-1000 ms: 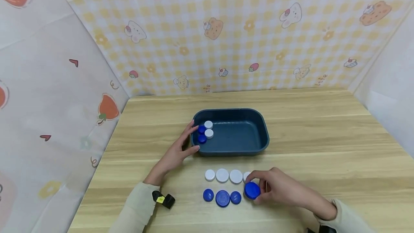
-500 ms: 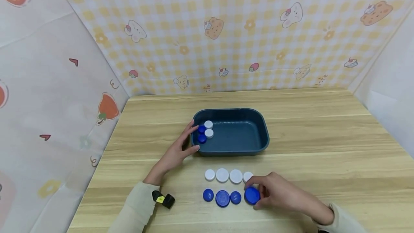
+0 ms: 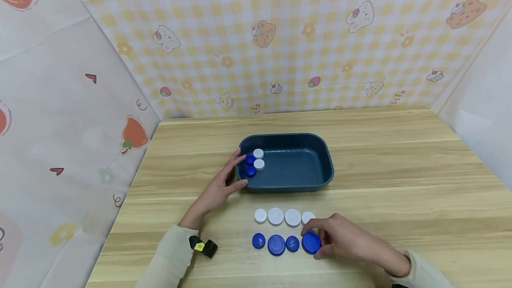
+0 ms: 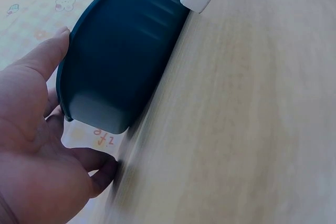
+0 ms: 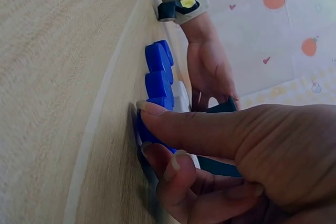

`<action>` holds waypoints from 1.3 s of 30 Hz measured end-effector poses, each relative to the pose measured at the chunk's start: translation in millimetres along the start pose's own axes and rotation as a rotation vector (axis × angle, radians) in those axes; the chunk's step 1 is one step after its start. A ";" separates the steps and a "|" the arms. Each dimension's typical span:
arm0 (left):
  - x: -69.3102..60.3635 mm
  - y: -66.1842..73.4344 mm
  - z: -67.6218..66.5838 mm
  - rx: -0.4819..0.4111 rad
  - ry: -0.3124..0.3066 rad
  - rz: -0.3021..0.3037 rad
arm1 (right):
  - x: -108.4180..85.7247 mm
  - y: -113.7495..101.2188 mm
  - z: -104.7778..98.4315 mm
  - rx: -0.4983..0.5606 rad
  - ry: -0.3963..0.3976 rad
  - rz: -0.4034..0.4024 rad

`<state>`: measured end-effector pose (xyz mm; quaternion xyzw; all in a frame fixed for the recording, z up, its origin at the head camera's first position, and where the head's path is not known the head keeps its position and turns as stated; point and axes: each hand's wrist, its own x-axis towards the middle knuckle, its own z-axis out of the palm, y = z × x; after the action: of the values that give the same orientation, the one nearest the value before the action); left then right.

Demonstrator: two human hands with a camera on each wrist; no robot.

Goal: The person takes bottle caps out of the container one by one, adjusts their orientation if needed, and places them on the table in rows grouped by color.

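Observation:
In the head view my right hand pinches a large round blue bottle cap at the right end of a blue row on the table. Beside it in that row lie a small blue cap, a large blue cap and another small blue cap. A row of white caps lies just behind. My left hand rests with spread fingers against the left end of a dark teal tray. Inside the tray's left end sit two white caps and two blue caps.
The light wooden table extends to both sides of the tray. A patterned yellow checked cloth hangs behind it, with a white printed cloth at the left. Each forearm wears a pale sleeve, and a black strap circles the left wrist.
My right hand has lowered the large blue cap and moved it slightly toward me, level with the blue row. It now stays there, still pinched. The left hand has not moved.

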<state>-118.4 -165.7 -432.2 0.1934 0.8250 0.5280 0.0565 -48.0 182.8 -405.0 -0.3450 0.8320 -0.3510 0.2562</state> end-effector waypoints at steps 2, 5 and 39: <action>0.1 0.1 0.0 0.001 0.001 0.000 | 0.2 -0.5 -0.1 0.000 -0.003 -0.001; 0.3 0.5 0.1 0.002 0.001 -0.006 | 0.7 -0.8 0.2 0.008 -0.008 0.004; -5.0 34.4 -1.6 -0.006 0.010 -0.038 | 40.5 -45.0 -84.8 0.026 0.127 -0.158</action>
<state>-105.4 -156.3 -401.3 0.1750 0.8272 0.5302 0.0629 -112.5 163.5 -325.4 -0.3831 0.8122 -0.4021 0.1787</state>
